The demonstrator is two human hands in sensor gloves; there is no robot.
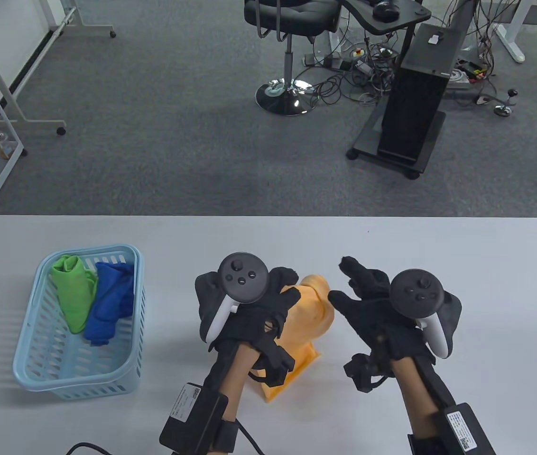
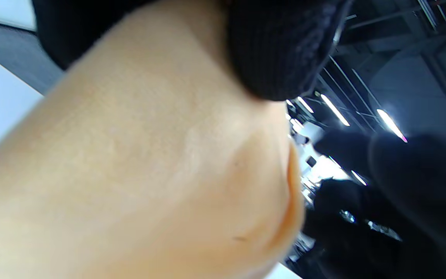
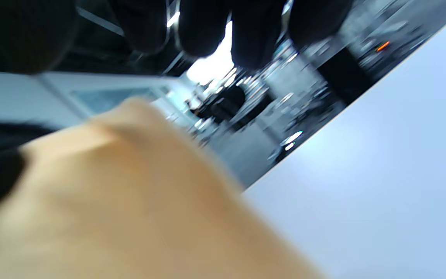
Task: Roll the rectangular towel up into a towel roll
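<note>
The left hand [image 1: 249, 303] clutched the half-rolled orange cloth towel [image 1: 307, 313] on the white counter [image 1: 463, 265]. The right hand [image 1: 382, 303] hovered spread beside that grip; the loose tail nearest the wrist could unwind.

The table view looks down from high above the near edge of the tabletop [image 1: 439, 265], facing the far floor. The left wrist view sits very close under the orange towel [image 2: 149, 174], tilted up to the ceiling lights. The right wrist view, also tilted and blurred, sits near the same towel. All three views share this towel.
</note>
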